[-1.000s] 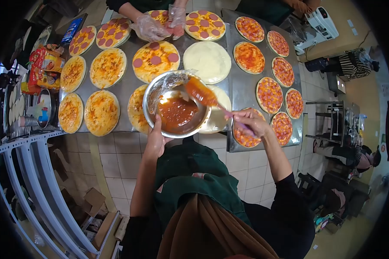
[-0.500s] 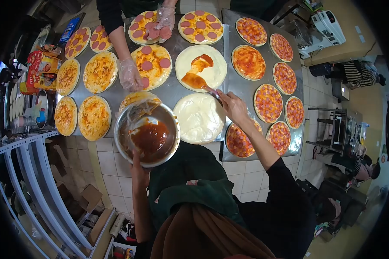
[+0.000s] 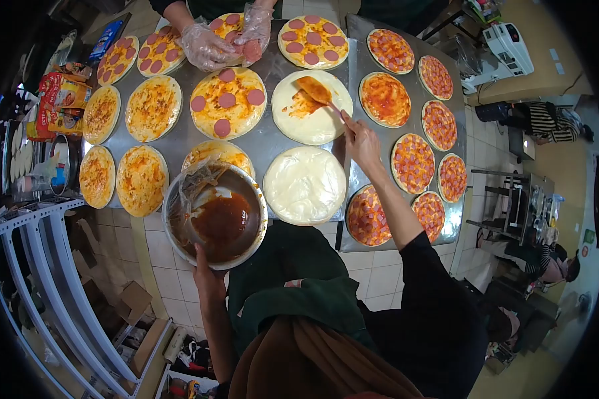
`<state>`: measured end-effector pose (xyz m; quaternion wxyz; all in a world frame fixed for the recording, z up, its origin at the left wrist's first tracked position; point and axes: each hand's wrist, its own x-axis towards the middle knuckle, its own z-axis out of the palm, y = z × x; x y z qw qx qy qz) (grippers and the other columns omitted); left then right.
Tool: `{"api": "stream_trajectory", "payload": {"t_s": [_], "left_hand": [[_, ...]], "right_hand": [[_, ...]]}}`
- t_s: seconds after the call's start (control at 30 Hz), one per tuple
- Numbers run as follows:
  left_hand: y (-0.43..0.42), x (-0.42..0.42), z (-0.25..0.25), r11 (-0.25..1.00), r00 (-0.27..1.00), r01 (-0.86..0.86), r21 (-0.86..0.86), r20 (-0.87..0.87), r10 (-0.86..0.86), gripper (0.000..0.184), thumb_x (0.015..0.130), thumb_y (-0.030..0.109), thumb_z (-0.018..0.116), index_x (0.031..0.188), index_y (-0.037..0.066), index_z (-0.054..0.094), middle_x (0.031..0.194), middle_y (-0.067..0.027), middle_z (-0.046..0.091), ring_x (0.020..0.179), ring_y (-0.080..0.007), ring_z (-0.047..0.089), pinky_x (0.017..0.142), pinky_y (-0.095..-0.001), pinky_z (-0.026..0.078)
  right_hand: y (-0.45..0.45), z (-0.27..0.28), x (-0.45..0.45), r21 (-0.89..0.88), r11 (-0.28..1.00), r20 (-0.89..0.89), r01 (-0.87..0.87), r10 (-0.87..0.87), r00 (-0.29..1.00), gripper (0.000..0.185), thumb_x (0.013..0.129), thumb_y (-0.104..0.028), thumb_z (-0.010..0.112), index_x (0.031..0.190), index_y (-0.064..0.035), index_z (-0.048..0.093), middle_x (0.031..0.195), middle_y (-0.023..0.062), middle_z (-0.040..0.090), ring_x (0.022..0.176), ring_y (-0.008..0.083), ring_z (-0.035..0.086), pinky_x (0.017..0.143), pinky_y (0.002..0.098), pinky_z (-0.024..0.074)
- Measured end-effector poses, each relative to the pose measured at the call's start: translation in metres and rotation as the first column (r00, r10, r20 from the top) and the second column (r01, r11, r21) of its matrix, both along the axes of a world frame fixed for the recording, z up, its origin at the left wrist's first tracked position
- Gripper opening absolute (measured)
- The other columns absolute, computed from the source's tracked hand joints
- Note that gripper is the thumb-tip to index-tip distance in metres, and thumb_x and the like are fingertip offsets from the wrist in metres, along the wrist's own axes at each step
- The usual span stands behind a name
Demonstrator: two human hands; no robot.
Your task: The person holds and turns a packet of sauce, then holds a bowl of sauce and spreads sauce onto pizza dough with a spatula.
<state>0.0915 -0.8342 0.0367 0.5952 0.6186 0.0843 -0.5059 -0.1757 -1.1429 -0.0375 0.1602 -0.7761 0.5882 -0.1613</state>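
My left hand (image 3: 208, 271) grips the near rim of a steel bowl (image 3: 258, 243), which is tilted and has red-brown sauce (image 3: 221, 219) and a crumpled clear plastic bag (image 3: 199, 186) inside. My right hand (image 3: 362, 141) is closed round the handle of a sauce-coated spoon (image 3: 315, 90). The spoon's head rests on a white-coated pizza base (image 3: 299, 126), among orange-red sauce smears. A second white-coated base (image 3: 305, 186) lies nearer to me, with no sauce on it.
Across the table, a person's gloved hands (image 3: 209, 48) hold sausage slices over a pizza. Sauced bases (image 3: 154, 108) line the left side. Several topped pizzas (image 3: 412, 161) lie on the right-hand metal tabletop (image 3: 396, 249). A grey metal rack (image 3: 46, 266) stands at lower left.
My right hand has moved the spoon towards the far side of the base, and the sauce is smeared differently. The bowl shifted slightly left. The other person's gloved hands came together; another slice lies on the pizza.
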Motion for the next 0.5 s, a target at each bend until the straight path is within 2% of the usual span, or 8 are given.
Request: {"api": "stream_trajectory", "payload": {"t_s": [0.1,0.13,0.23,0.27,0.37,0.4,0.5], "left_hand": [[0.000,0.001,0.000,0.999,1.000,-0.029,0.015,0.010,0.029,0.060,0.092,0.039,0.049,0.138,0.008,0.025,0.133,-0.0140,0.040,0.115,-0.0289,0.049,0.085,-0.0432,0.052],[0.000,0.001,0.000,0.999,0.999,-0.033,0.007,0.013,0.033,0.061,0.092,0.039,0.049,0.138,0.008,0.025,0.133,-0.0141,0.040,0.116,-0.0289,0.049,0.085,-0.0432,0.052],[0.004,0.002,-0.004,0.999,0.999,-0.051,-0.001,0.020,0.051,0.061,0.092,0.039,0.049,0.138,0.008,0.025,0.133,-0.0140,0.040,0.116,-0.0290,0.049,0.085,-0.0433,0.051],[0.005,0.003,-0.005,0.998,0.998,-0.059,0.000,0.022,0.059,0.061,0.092,0.039,0.049,0.138,0.008,0.025,0.133,-0.0140,0.040,0.116,-0.0291,0.049,0.085,-0.0435,0.051],[0.006,0.002,-0.008,0.998,0.997,-0.067,-0.010,0.032,0.068,0.061,0.092,0.039,0.049,0.138,0.009,0.025,0.133,-0.0137,0.039,0.117,-0.0292,0.048,0.086,-0.0442,0.051],[0.004,0.003,-0.009,0.998,0.997,-0.064,-0.016,0.038,0.065,0.061,0.092,0.039,0.049,0.138,0.009,0.025,0.133,-0.0136,0.039,0.117,-0.0293,0.048,0.086,-0.0444,0.051],[0.001,0.005,-0.006,0.997,0.998,-0.070,-0.034,0.001,0.070,0.064,0.091,0.038,0.051,0.140,0.011,0.020,0.135,-0.0149,0.036,0.118,-0.0302,0.046,0.084,-0.0468,0.052]], "right_hand": [[0.007,-0.014,0.016,-0.028,0.992,-0.003,-0.123,0.123,0.992,0.038,0.081,-0.009,0.056,0.118,-0.0190,0.060,0.078,0.0139,0.060,0.065,0.0322,0.061,0.060,0.0414,0.0488],[0.009,-0.016,0.015,0.054,0.977,0.008,-0.204,0.204,0.979,0.035,0.081,-0.008,0.055,0.114,-0.0162,0.062,0.079,0.0141,0.061,0.067,0.0330,0.062,0.060,0.0419,0.0485],[0.008,-0.013,0.014,0.001,0.983,0.066,-0.182,0.181,0.981,0.033,0.080,-0.006,0.055,0.110,-0.0145,0.065,0.081,0.0148,0.063,0.069,0.0327,0.062,0.061,0.0417,0.0481],[0.003,-0.009,0.015,-0.004,0.997,0.104,-0.077,0.077,0.992,0.032,0.079,-0.004,0.056,0.107,-0.0147,0.066,0.080,0.0150,0.063,0.069,0.0326,0.063,0.062,0.0410,0.0485],[-0.004,-0.011,0.015,0.027,0.994,-0.001,-0.103,0.103,0.995,0.036,0.079,-0.002,0.054,0.110,-0.0163,0.065,0.082,0.0144,0.063,0.070,0.0324,0.063,0.063,0.0405,0.0486],[0.000,-0.010,0.018,0.028,0.984,0.058,-0.176,0.174,0.983,0.041,0.078,-0.001,0.053,0.114,-0.0183,0.063,0.085,0.0138,0.063,0.072,0.0321,0.063,0.063,0.0404,0.0487],[-0.002,0.000,0.021,0.050,0.990,-0.019,-0.132,0.134,0.991,0.045,0.076,0.000,0.051,0.116,-0.0198,0.062,0.086,0.0127,0.062,0.072,0.0314,0.062,0.063,0.0403,0.0487]]}}
